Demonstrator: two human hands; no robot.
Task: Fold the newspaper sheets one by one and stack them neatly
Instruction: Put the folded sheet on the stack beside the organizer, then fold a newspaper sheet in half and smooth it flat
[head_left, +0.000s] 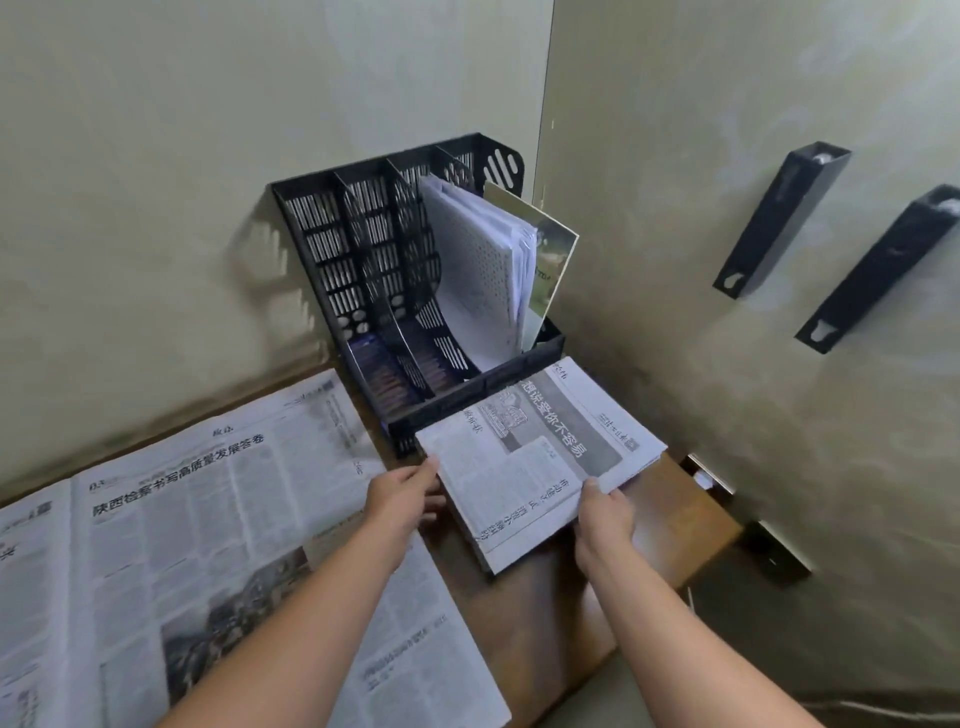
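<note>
Centre right of the frame: folded stack (535, 457) of newspaper on the brown table (675, 525), its long axis running from lower left to upper right, far end touching the front lip of the black rack (395, 270). Headline text runs along that same diagonal. Left hand (402, 493) at the stack's left edge, fingers loosely curled, thumb on top of the edge, pinching it. Right hand (605, 519) at the near right edge, thumb on top, fingers tucked under, pinching the stack. Near corner of the stack lies toward the lower centre, over bare table.

Left half of the frame: open sheets (197, 545) lying flat, unfolded, long axis left to right, spreading past the frame's left and bottom edges. Their right edge sits just beside the stack, under the left forearm.

Rack in the upper centre, against the wall corner, several slots; white papers (483, 270) and a card stand tilted in the rightmost slots.

Open room: a strip of bare table right of the stack up to the table's right edge, and a patch below the stack between the two forearms. Two black holders (779, 218) on the right wall, well apart from the table.
</note>
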